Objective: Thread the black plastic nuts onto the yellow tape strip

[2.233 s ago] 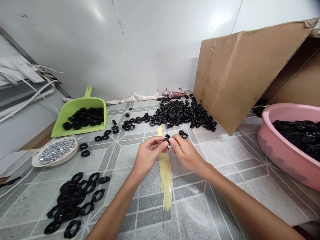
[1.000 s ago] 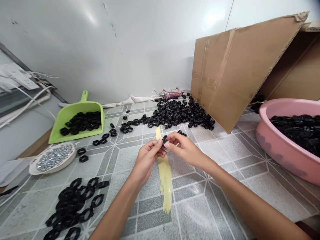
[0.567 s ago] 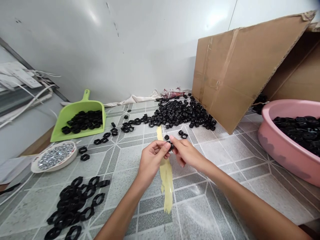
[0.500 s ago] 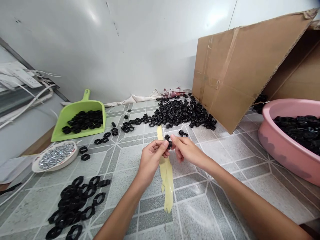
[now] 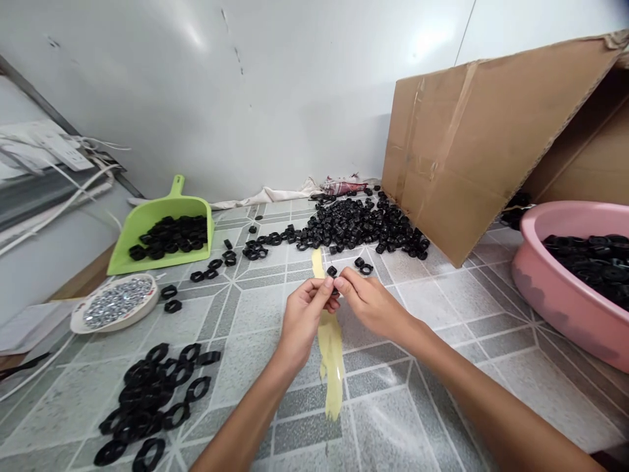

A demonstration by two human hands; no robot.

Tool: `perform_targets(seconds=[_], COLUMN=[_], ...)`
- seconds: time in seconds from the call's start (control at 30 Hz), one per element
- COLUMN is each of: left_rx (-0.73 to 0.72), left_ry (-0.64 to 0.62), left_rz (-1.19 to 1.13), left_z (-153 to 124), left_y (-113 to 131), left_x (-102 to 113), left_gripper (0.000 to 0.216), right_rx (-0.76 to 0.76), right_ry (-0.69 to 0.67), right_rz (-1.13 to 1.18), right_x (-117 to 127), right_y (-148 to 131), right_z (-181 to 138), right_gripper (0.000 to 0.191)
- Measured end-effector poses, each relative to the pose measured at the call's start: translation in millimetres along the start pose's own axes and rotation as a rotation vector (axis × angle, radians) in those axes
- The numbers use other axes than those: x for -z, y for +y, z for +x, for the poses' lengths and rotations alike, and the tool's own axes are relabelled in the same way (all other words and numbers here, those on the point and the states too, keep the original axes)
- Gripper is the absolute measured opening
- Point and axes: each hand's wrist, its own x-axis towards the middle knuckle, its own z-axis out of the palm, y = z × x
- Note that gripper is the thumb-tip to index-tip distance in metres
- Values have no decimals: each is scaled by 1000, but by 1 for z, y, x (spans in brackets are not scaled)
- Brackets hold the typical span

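My left hand (image 5: 307, 314) pinches a small black plastic ring (image 5: 335, 290) over a strip of yellow tape on the tiled surface. My right hand (image 5: 367, 296) has its thumb and fingers closed on the same piece from the right, and the two thumbs nearly meet. Fingers cover most of the ring. A black part (image 5: 332, 271) shows just beyond the fingertips; whether it joins the held ring I cannot tell. Two loose black rings (image 5: 364, 267) lie behind my right hand. The yellow tape (image 5: 332, 367) runs beneath both hands.
A heap of black rings (image 5: 361, 223) lies by the wall, left of a cardboard box (image 5: 466, 144). On the left are a green dustpan (image 5: 162, 263), a white dish (image 5: 140, 320) of small metal pieces, and larger rings (image 5: 147, 393). A pink basin (image 5: 555, 288) stands right.
My right hand has come closer to the left, its fingers now closed against the ring. The whole view has shifted slightly; the surrounding things look unmoved.
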Motion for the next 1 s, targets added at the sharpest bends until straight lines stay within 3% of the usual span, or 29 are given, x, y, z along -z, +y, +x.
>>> perform_targets(seconds=[0.1, 0.2, 0.27, 0.43, 0.53, 0.67, 0.87, 0.93, 1.0], left_rx=[-75, -113, -71, 68, 93, 11, -217, -220, -154], left_ry=[27, 15, 5, -38, -64, -31, 8, 7, 3], left_rz=[69, 131, 141, 62, 74, 96, 209, 240, 213], left_z=[-1, 0, 2, 6, 7, 6, 2, 3, 4], left_y=[-1, -3, -5, -8, -10, -10, -6, -5, -4], left_x=[-2, -2, 1, 7, 7, 5, 4, 5, 7], left_gripper=[26, 26, 28, 36, 38, 37, 23, 23, 26], right_rx=[-200, -357, -289, 24, 79, -27, -422, -414, -286], right_ry=[-36, -120, -108, -98, -121, -114, -140, -151, -98], right_rz=[283, 499, 471, 122, -27, 98, 603, 547, 358], right_x=[-7, -9, -5, 14, 20, 7, -16, -13, -7], right_y=[4, 11, 15, 16, 14, 16, 17, 14, 11], right_z=[4, 10, 13, 12, 9, 8, 10, 10, 8], right_gripper=[49, 52, 49, 33, 31, 39, 52, 52, 50])
